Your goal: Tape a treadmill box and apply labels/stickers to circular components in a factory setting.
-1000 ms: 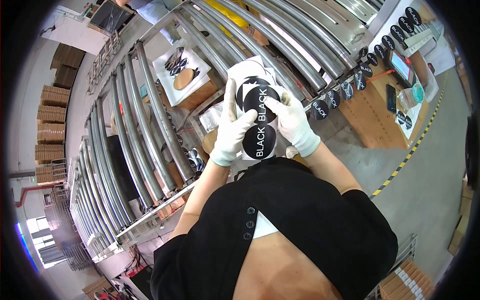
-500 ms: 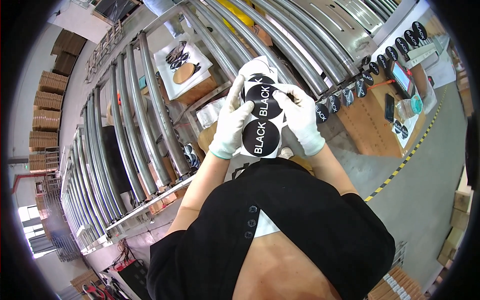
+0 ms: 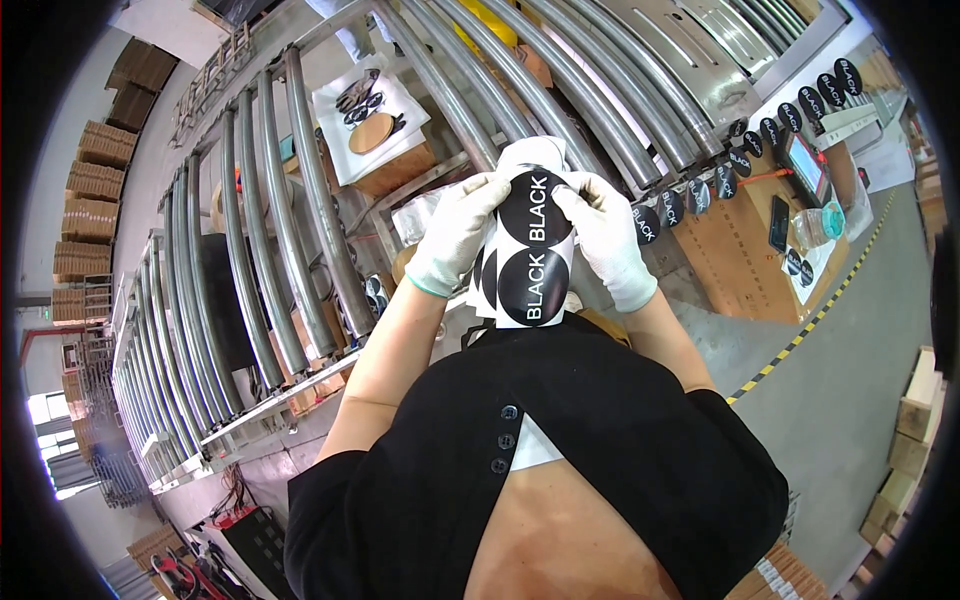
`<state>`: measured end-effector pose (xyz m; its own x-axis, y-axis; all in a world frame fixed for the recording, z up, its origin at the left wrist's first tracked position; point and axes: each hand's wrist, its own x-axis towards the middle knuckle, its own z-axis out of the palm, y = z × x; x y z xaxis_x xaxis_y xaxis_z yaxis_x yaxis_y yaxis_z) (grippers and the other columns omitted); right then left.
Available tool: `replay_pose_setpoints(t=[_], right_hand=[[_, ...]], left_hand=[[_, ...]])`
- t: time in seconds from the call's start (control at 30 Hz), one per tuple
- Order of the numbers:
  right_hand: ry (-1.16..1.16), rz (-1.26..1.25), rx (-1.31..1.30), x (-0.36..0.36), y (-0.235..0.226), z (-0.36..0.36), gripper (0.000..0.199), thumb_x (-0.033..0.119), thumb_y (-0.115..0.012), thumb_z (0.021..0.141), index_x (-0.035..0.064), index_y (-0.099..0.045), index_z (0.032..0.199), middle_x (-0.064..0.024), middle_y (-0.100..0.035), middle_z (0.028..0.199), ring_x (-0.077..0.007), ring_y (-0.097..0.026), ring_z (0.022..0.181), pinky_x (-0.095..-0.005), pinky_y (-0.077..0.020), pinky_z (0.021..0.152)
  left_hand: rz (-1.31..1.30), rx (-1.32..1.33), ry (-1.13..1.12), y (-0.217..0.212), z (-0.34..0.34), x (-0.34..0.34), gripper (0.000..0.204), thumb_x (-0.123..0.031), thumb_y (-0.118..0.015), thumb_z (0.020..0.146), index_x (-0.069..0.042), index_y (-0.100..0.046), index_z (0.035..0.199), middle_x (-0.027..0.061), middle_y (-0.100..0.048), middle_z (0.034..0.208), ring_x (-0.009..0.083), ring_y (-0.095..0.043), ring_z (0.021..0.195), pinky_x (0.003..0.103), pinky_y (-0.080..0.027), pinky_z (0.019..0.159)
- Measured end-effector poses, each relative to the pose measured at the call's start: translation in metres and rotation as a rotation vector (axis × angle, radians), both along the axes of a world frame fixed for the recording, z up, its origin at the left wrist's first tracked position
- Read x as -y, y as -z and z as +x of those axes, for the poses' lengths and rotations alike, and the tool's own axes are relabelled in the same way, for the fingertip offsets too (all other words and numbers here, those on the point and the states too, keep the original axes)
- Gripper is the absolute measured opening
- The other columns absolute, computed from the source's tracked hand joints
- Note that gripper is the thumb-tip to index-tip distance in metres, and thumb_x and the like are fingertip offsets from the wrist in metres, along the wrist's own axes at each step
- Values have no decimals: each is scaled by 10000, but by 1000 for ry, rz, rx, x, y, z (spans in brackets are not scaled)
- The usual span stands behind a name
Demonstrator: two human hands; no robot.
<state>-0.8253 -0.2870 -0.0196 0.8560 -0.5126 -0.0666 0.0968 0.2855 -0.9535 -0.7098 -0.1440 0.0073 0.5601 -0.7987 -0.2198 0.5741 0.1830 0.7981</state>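
Both my hands wear thin white gloves and hold up a white backing strip of round black stickers (image 3: 533, 285) in front of my chest. My left hand (image 3: 455, 230) pinches the strip's left edge near its upper sticker. Opposite it, my right hand (image 3: 605, 238) grips the right edge with thumb and fingers pressed together. Two full black discs face me, one above the other, with white lettering. More of the strip folds away behind, and parts of other black discs show at its lower left. The strip's white upper end curls over above my fingers.
Metal conveyor rollers (image 3: 310, 210) run across the left and far side. Several round black stickers hang in a row along the right edge of the rollers. A cardboard box (image 3: 735, 265) at the right carries a phone (image 3: 778, 222) and a tape roll (image 3: 832, 220). Another box (image 3: 395, 172) stands beyond the rollers.
My left hand has shifted its pinch higher up the strip's left edge. The strip has moved slightly right and down, and more discs show at its lower left.
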Motion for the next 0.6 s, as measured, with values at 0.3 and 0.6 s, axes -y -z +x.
replay_pose_setpoints(t=[0.3,0.6], right_hand=[[-185,-80,-46,4,-4,1,144,96,-607,885,26,-618,1010,-19,-601,897,-60,-553,818,-203,-463,696],[-111,-1336,130,11,-32,22,389,126,-712,702,136,-654,1086,-60,-572,1101,-277,-502,1075,-403,-397,964]], left_hand=[[73,-178,-9,22,13,-1,199,-115,-544,903,19,-620,1029,101,-671,950,167,-653,830,282,-544,781],[82,-340,-38,22,8,-4,201,-129,-530,911,8,-632,1018,95,-674,931,158,-654,825,274,-539,770]])
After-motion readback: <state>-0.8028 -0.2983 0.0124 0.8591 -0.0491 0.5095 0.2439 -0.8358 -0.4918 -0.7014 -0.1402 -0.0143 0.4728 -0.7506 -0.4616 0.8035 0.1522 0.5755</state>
